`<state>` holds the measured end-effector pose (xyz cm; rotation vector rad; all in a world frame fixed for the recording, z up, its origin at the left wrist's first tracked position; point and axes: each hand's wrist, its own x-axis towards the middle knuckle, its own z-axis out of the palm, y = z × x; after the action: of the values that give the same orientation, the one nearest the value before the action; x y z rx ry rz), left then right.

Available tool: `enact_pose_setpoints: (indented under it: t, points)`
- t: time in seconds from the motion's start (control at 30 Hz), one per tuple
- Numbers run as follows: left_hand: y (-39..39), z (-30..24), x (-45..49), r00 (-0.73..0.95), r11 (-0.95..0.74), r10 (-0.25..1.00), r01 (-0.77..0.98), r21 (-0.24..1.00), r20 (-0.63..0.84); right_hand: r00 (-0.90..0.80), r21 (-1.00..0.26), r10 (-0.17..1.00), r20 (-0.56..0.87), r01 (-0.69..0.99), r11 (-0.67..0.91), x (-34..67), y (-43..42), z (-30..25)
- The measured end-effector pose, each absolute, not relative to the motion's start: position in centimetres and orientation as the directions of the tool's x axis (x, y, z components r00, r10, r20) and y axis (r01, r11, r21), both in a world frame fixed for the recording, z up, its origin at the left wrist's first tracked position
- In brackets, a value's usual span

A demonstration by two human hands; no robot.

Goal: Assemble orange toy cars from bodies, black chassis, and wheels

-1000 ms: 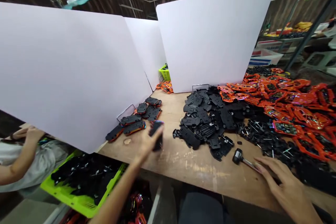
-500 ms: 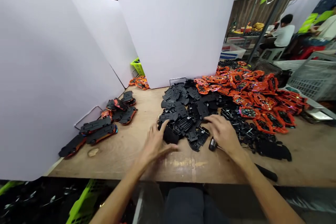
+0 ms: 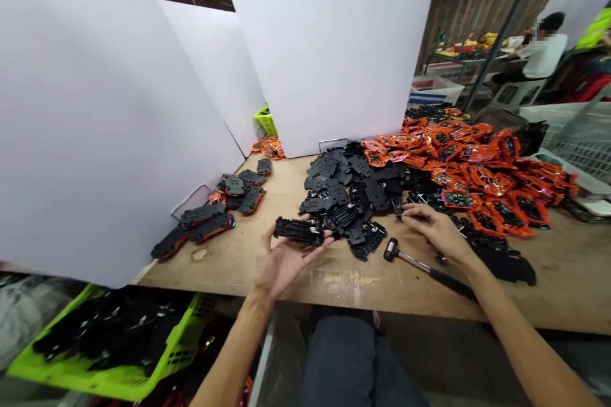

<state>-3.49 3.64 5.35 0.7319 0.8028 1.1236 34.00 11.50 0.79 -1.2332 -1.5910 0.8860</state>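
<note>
A black toy car chassis [image 3: 298, 231] lies across the upturned palm of my left hand [image 3: 281, 261], its hollow inner side facing up and my fingers curled around its ends. My right hand [image 3: 432, 229] is closed in a pinch at the right edge of the black parts. At its fingertips is a small dark piece [image 3: 399, 211], too small to name. Just below that hand a small hammer [image 3: 391, 249] with a black head lies on the wooden table [image 3: 344, 280]. Behind both hands rises a heap of black chassis [image 3: 334, 178].
Orange car bodies [image 3: 477, 165] are piled at the right, beside wheel axles. Finished-looking cars [image 3: 207, 222] lie upside down at the left. White panels [image 3: 334, 57] stand behind. A green basket [image 3: 86, 381] of black parts sits below the table's left side. A person [image 3: 544, 51] sits far right.
My left hand has turned palm up and lifted the chassis from the heap's near edge. My right hand has moved right and pinches a small piece. The view has shifted left.
</note>
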Motion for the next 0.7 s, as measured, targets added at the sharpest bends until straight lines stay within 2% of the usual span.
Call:
enact_pose_setpoints:
  t: [0.07, 0.13, 0.23, 0.33, 0.53, 0.6, 0.7]
  points:
    - [2.2, 4.9, -2.0, 0.286, 0.354, 0.931, -0.554, 0.753, -0.227, -0.039, -0.990, 0.995, 0.095, 0.104, 0.099, 33.6, 10.8, 2.2]
    - [1.0, 3.7, -0.1, 0.269, 0.381, 0.924, -0.597, 0.706, -0.271, -0.081, -0.996, 0.993, 0.089, 0.007, 0.090, 31.9, 9.1, 3.7]
    - [-0.3, 1.6, 2.7, 0.159, 0.358, 0.928, -0.636, 0.684, -0.337, -0.253, -0.956, 0.936, 0.245, 0.098, 0.277, 27.1, 5.3, 4.6]
    - [-1.2, 0.0, 4.2, 0.014, 0.291, 0.934, -0.610, 0.737, -0.357, -0.405, -0.857, 0.852, 0.332, 0.250, 0.452, 22.4, 2.4, 3.0]
    - [-2.0, -2.1, 3.1, -0.158, 0.242, 0.945, -0.249, 0.938, -0.286, -0.395, -0.878, 0.872, 0.288, 0.255, 0.406, 19.4, 1.1, -1.3]
    - [-2.0, -2.4, 2.6, -0.183, 0.244, 0.943, -0.192, 0.951, -0.279, -0.415, -0.850, 0.858, 0.303, 0.290, 0.440, 19.1, 0.7, -1.5]
    - [-1.7, -2.3, 2.3, -0.217, 0.315, 0.910, -0.190, 0.930, -0.352, -0.467, -0.788, 0.814, 0.345, 0.328, 0.521, 19.2, 0.7, -0.8]
